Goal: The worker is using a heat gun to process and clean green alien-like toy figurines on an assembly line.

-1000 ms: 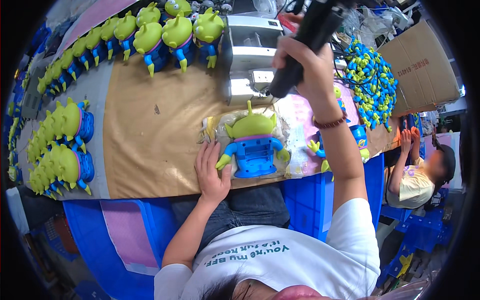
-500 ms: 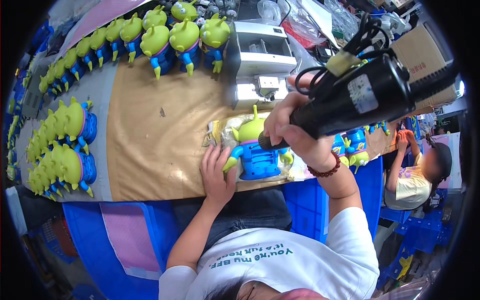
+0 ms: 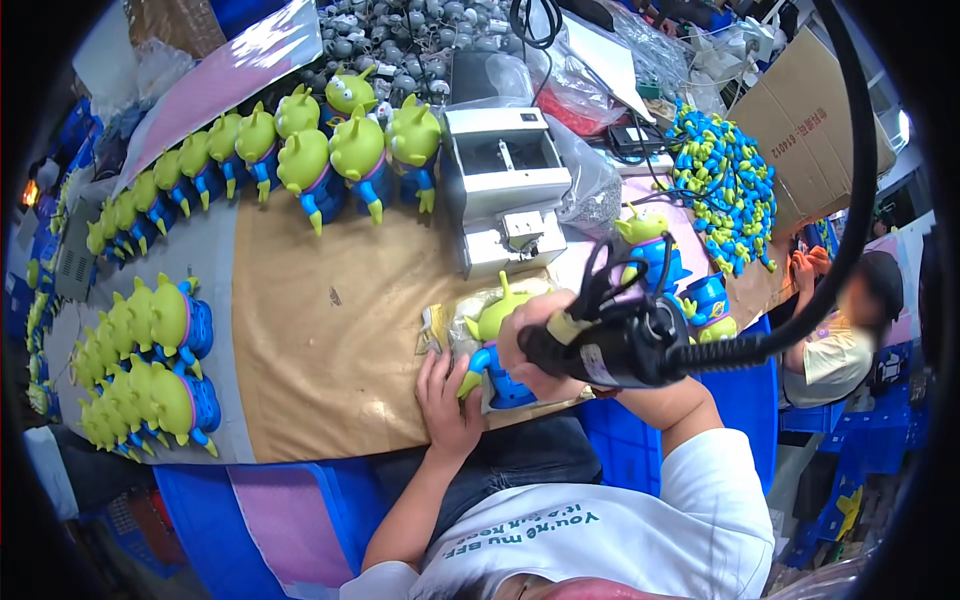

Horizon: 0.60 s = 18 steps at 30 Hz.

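A green-headed toy figure [image 3: 493, 322] with a blue body lies on clear plastic wrap at the table's front edge. My right hand [image 3: 533, 338] is closed round a black electric screwdriver [image 3: 635, 350], held over the figure's body. Its tip and most of the body are hidden behind the tool and hand. My left hand [image 3: 447, 402] rests beside the figure's left side, fingers stretched out, thumb against its green hand. A black coiled cable [image 3: 740, 350] runs from the tool up to the right.
Rows of similar figures [image 3: 150, 325] stand at the left and back left. A grey-white machine fixture [image 3: 507, 190] sits behind the work spot. To the right are more figures [image 3: 650, 250], a pile of small blue-green parts [image 3: 722, 190], a cardboard box [image 3: 808, 130] and a co-worker [image 3: 835, 340].
The view has tilted, so the table sits lower in it. My right hand has brought the screwdriver left and nearer over the figure's body. My left hand stays beside the figure.
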Motion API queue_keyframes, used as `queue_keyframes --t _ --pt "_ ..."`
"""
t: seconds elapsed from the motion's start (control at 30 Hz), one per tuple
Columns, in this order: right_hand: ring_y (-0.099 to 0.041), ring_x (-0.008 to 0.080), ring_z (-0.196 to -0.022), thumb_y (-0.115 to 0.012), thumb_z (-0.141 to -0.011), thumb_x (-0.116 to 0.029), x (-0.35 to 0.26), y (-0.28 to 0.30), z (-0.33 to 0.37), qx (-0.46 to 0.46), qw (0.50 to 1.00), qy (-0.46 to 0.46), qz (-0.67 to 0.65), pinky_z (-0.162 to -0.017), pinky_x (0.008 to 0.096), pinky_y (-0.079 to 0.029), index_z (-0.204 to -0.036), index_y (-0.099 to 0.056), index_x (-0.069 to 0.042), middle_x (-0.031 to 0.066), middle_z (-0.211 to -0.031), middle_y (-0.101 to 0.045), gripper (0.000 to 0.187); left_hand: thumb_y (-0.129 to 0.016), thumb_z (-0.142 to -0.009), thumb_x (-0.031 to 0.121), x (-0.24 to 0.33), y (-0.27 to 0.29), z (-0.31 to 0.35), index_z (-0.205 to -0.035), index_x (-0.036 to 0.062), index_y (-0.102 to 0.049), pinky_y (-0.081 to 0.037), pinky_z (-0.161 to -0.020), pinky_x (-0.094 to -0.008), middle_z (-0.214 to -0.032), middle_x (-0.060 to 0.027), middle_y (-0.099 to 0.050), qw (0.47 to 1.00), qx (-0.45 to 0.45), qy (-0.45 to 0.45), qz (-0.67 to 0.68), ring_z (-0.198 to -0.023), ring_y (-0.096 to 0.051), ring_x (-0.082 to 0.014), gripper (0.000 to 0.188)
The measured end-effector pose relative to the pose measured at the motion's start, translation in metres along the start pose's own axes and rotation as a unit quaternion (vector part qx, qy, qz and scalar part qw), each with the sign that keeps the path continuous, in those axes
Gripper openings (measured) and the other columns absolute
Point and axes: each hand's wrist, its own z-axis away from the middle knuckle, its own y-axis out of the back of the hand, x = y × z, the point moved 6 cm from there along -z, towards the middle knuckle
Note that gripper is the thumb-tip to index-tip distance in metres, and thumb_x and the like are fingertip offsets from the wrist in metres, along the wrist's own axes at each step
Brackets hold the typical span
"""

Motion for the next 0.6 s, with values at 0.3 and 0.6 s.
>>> queue_keyframes --t 0.3,0.6 --pt "-0.058 0.0244 -0.088 -0.058 -0.085 0.0 0.018 -0.009 0.013 -0.038 0.999 -0.033 0.002 -0.08 0.0362 -0.048 -0.103 -0.053 0.002 0.0132 -0.095 -0.056 0.018 -0.064 -0.092 0.015 0.001 0.0 0.001 -0.131 0.0048 -0.059 -0.033 -0.111 -0.0499 -0.136 -0.0229 -0.054 1.0 0.0 0.006 0.013 -0.132 -0.043 -0.044 0.041" --pt "-0.063 0.0191 -0.102 -0.064 -0.082 -0.005 0.043 0.001 0.018 -0.092 0.983 0.095 0.123 -0.093 0.0346 -0.051 -0.102 -0.066 -0.003 0.0063 -0.109 -0.066 0.02 -0.078 -0.079 0.041 0.006 -0.007 0.006 -0.141 -0.0003 -0.042 -0.029 -0.112 -0.0513 -0.146 -0.0221 -0.043 0.999 -0.01 -0.014 0.034 -0.136 -0.038 -0.0429 0.083"
